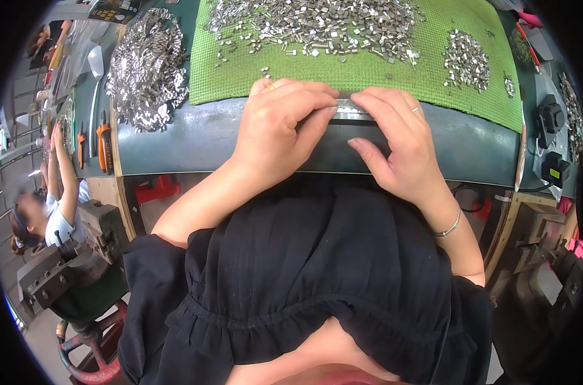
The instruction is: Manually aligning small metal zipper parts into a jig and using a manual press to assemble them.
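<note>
Two hands on one job: my left hand (275, 131) and right hand (394, 138) meet at a short row of small metal pieces (350, 110), pinched between the fingertips of both, thumbs underneath. The row sits at the near edge of the green mat (368, 74), just over the dark bench top (195, 138).

Beyond my fingers, a wide scatter of loose pieces (317, 25) covers the mat. A smaller heap (466, 59) lies past my right hand. A big pile of shiny strips (145, 67) lies off to the left of my left hand, with orange-handled pliers (103, 146) further left.

Risk, as I judge it: uneven squeeze from either end could buckle the row and spill pieces off the mat edge toward my lap.

The row looks silver, thin and straight, mostly hidden by my fingers; individual pieces cannot be counted.
</note>
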`<state>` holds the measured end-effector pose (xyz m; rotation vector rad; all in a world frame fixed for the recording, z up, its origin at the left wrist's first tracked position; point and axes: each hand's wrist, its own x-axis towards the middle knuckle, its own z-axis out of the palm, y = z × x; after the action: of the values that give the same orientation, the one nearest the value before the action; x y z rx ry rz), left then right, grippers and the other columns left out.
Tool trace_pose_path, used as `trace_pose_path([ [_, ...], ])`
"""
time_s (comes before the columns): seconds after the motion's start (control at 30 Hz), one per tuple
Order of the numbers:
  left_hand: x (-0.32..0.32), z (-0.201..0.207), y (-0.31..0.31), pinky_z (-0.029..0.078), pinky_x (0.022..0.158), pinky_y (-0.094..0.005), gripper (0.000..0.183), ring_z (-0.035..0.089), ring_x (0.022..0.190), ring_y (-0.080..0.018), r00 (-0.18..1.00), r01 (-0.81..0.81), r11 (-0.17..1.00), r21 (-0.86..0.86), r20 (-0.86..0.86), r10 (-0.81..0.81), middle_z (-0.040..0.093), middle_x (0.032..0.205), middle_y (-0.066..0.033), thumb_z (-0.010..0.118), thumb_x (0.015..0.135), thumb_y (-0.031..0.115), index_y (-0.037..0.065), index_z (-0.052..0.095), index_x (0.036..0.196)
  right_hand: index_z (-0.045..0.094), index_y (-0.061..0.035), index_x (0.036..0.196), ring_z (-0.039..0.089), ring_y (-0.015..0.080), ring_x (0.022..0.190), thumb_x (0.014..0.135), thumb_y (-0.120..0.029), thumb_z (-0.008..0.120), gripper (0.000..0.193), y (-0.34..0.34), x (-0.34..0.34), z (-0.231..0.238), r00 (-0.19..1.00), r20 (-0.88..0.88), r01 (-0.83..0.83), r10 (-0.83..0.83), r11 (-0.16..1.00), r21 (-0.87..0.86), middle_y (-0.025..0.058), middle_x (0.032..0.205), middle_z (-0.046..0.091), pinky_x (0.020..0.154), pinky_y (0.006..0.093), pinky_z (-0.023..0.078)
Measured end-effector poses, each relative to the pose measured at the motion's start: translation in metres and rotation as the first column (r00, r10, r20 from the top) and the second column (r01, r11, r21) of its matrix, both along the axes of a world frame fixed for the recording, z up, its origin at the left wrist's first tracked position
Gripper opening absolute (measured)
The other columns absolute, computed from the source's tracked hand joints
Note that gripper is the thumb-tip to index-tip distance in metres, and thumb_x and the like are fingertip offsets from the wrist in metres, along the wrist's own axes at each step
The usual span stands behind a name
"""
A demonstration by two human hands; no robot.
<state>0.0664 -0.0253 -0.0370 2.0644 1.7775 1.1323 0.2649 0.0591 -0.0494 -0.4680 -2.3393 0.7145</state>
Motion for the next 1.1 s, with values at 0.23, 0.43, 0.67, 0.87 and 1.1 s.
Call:
trace_pose_path([
  [0.23,0.005,-0.004,-0.002,0.038,0.074,-0.036,0.016,0.064,0.085,-0.0185,0.995,-0.035,0.994,0.105,-0.088,0.045,0.069,0.099,0.0001,0.073,0.076,0.005,0.01,0.065,0.089,0.06,-0.0017,0.12,0.057,0.0341,0.105,0.073,-0.012,0.077,0.051,0.001,-0.002,0.003,0.999,0.037,0.001,-0.001,1.0,-0.003,0.0143,0.115,0.061,0.093,0.0421,0.044],
  [0.43,-0.014,0.019,0.002,0.04,0.081,-0.0387,0.036,0.064,0.092,-0.0217,0.933,0.213,0.977,0.033,-0.305,-0.193,0.068,0.107,-0.0053,0.081,0.071,0.012,0.007,0.07,0.105,0.058,0.0004,0.124,0.057,0.037,0.108,0.071,-0.011,0.079,0.058,0.004,0.008,0.016,0.999,0.037,0.029,-0.025,0.993,-0.113,0.016,0.117,0.061,0.095,0.0437,0.045],
  [0.67,-0.054,0.042,-0.003,0.038,0.071,-0.0377,0.038,0.06,0.068,-0.0258,0.876,0.121,0.955,-0.271,-0.423,-0.231,0.062,0.074,-0.0052,0.083,0.072,0.028,0.009,0.065,0.099,0.06,0.0013,0.123,0.059,0.0337,0.107,0.068,-0.01,0.082,0.06,0.031,0.043,0.024,0.979,0.204,0.032,0.028,0.958,-0.284,0.014,0.115,0.063,0.095,0.0405,0.047],
  [0.87,-0.052,0.038,0.005,0.047,0.059,-0.0446,0.031,0.061,0.061,-0.0348,0.875,0.17,0.912,-0.372,-0.37,-0.314,0.063,0.07,-0.0116,0.078,0.08,0.029,0.006,0.06,0.09,0.065,0.0008,0.113,0.059,0.0344,0.108,0.067,-0.015,0.086,0.053,0.023,0.053,0.01,0.997,0.078,0.027,-0.001,0.94,-0.34,0.0136,0.113,0.064,0.094,0.0403,0.047],
  [1.1,0.037,0.07,0.06,0.051,0.059,-0.0387,0.029,0.065,0.066,-0.0325,0.824,0.456,0.867,-0.201,-0.273,-0.496,0.064,0.08,-0.0159,0.08,0.08,0.014,0.002,0.063,0.1,0.062,0.0034,0.117,0.067,0.0217,0.096,0.071,-0.003,0.084,0.051,-0.034,0.156,0.044,0.95,-0.029,0.241,-0.311,0.788,-0.567,0.0135,0.118,0.065,0.084,0.0323,0.054],
])
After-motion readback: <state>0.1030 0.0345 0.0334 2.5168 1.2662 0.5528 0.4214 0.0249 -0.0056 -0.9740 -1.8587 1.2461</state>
